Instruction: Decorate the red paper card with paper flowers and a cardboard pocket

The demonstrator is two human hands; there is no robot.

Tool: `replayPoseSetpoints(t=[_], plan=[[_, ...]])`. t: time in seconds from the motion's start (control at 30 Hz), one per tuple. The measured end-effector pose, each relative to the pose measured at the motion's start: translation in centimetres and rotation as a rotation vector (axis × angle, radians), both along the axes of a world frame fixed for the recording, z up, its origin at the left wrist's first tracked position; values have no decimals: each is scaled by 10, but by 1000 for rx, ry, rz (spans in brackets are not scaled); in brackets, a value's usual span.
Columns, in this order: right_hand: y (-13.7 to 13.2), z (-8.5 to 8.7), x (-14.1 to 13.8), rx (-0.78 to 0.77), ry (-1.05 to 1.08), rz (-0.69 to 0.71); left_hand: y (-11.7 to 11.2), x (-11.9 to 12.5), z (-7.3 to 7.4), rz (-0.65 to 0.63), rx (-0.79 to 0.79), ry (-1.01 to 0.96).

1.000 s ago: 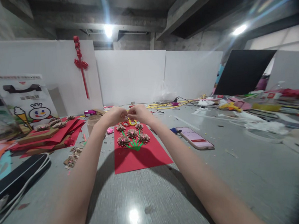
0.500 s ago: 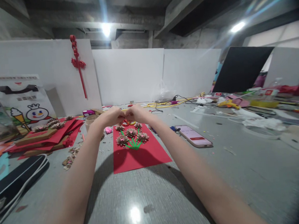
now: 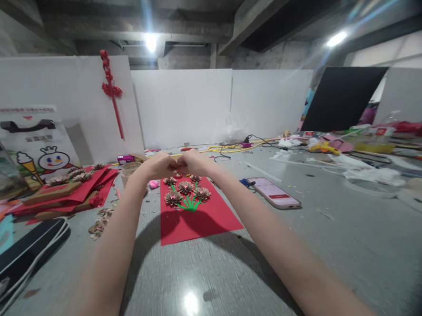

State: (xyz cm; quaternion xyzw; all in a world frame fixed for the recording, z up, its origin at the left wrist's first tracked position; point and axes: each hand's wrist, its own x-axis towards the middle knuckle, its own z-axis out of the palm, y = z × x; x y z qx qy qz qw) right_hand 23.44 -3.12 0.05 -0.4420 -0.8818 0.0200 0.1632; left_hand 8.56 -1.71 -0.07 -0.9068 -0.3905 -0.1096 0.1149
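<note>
A red paper sheet point(image 3: 200, 223) lies on the grey table, bearing several brown layered flowers point(image 3: 186, 188) with pink centres and green paper stems point(image 3: 189, 204). Over its far end, my left hand point(image 3: 161, 166) and my right hand point(image 3: 194, 162) meet with curled fingers, knuckles nearly touching. Both hands are closed, and whatever they pinch is hidden behind the fingers. A bit of red and yellow shows just beneath them on the sheet's far part.
A phone point(image 3: 275, 193) lies to the right. On the left are stacked red papers with flowers point(image 3: 74, 197), a black device with a white cable point(image 3: 30, 250) and a printed bag point(image 3: 35, 145). Yellow cable point(image 3: 228, 149), scraps and tape rolls point(image 3: 366, 186) are spread farther back and right.
My hands have come slightly closer over the far end of the sheet, covering more of the red and yellow piece. Everything else stays in place.
</note>
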Motion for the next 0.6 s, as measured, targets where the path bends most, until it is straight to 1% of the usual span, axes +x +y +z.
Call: replayPoseSetpoints(t=[0.2, 0.3, 0.4, 0.47, 0.5, 0.6], plan=[[-2, 2, -1, 80, -56, -15, 8, -2, -4, 7, 71, -3], [1, 1, -2, 124, -68, -10, 9, -3, -3, -5, 96, -5], [6, -2, -2, 165, -70, 23, 4, -7, 2, 58, 59, -19], [9, -4, -2, 177, -76, 40, -2, -12, 7, 140, -50, -19], [10, -5, -2, 175, -79, 41, -4, -16, 9, 196, -144, -22], [12, -6, -1, 164, -84, 33, -5, -32, 8, 400, -527, -24]])
